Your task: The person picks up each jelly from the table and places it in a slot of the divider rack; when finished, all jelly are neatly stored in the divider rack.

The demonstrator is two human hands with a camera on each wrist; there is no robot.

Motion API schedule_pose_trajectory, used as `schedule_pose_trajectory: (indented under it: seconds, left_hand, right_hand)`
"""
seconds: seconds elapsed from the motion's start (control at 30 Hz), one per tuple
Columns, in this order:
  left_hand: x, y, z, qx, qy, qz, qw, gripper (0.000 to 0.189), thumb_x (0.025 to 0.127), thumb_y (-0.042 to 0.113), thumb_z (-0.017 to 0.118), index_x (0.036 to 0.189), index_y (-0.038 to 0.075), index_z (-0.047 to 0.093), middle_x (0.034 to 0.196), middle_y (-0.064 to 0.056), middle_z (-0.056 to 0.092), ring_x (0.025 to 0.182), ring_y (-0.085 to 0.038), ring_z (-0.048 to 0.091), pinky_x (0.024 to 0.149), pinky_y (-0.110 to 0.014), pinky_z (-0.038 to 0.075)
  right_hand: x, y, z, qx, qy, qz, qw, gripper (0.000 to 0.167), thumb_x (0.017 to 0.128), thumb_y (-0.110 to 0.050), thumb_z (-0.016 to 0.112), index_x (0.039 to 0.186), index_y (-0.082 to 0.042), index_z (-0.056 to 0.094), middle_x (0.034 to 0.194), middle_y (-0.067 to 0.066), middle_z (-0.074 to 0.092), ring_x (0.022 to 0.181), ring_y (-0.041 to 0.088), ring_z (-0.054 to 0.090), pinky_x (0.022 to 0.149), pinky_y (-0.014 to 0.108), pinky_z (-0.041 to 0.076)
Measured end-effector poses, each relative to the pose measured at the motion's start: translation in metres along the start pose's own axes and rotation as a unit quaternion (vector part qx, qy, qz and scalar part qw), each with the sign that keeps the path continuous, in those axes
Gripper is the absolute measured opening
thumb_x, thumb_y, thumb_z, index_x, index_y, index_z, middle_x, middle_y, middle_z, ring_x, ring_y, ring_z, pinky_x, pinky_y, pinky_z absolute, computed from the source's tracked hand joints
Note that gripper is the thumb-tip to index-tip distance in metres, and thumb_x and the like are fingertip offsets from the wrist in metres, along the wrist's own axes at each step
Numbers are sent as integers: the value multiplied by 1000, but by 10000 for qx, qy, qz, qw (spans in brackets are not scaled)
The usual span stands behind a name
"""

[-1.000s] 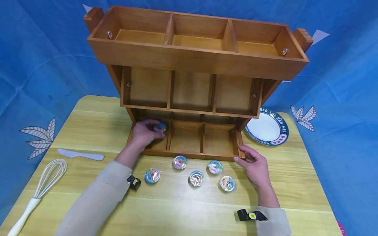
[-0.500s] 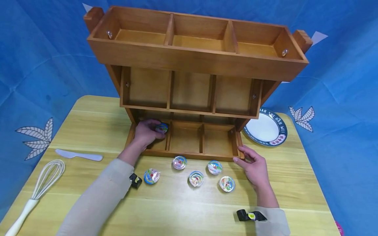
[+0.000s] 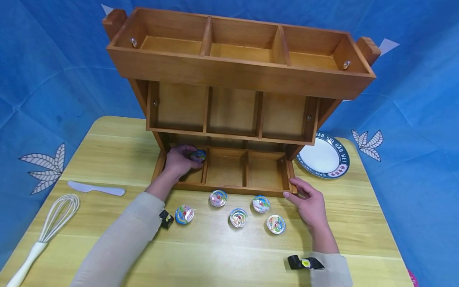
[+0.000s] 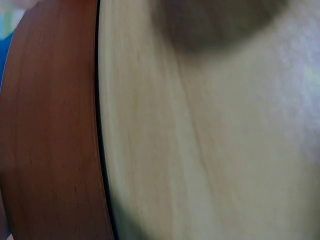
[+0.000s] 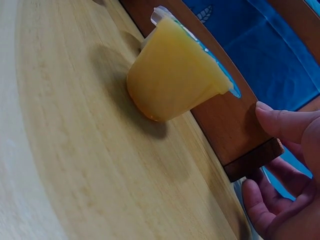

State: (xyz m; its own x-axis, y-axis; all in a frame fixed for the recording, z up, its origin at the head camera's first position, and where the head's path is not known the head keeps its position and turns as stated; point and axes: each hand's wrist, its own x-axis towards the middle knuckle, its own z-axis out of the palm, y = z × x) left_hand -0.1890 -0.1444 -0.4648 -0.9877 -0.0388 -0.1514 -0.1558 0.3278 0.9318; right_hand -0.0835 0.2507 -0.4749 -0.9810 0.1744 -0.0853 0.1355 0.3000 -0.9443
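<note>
In the head view, my left hand pinches a jelly cup with a blue printed lid. It is inside the left compartment of the wooden rack's lowest tray, beside the first divider. My right hand grips that tray's front right corner, thumb on the front face and fingers around the side. The right wrist view shows this grip, with a yellow jelly cup standing on the table nearby. Mostly tray front and tabletop fill the left wrist view; the held cup is largely outside it.
Several more jelly cups stand before the rack. The upper tray and middle tray overhang the lowest one. A plate lies behind right; a white knife and a whisk lie left.
My left hand has shifted slightly right with the jelly cup, bringing it closer to the first divider. My right hand stays on the tray corner.
</note>
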Motion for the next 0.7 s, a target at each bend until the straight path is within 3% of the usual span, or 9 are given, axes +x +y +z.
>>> schedule_pose_trajectory:
  seconds: [0.3, 0.7]
  left_hand:
    - [-3, 0, -3, 333, -90, 34, 9994, 51, 70, 2, 89, 115, 3, 64, 108, -17, 67, 99, -32, 64, 80, -40, 55]
    - [-14, 12, -11, 1008, -108, 6, 9949, 65, 70, 8, 91, 127, 3, 60, 125, -18, 60, 114, -37, 55, 95, -47, 48]
  right_hand:
    - [1, 3, 0, 4, -67, -81, 9999, 48, 85, -12, 82, 130, -6, 67, 143, 4, 54, 128, 22, 50, 100, 26, 45]
    - [2, 4, -2, -61, -30, -105, 9999, 48, 84, -11, 83, 129, -6, 67, 143, 4, 54, 126, 22, 52, 101, 30, 46]
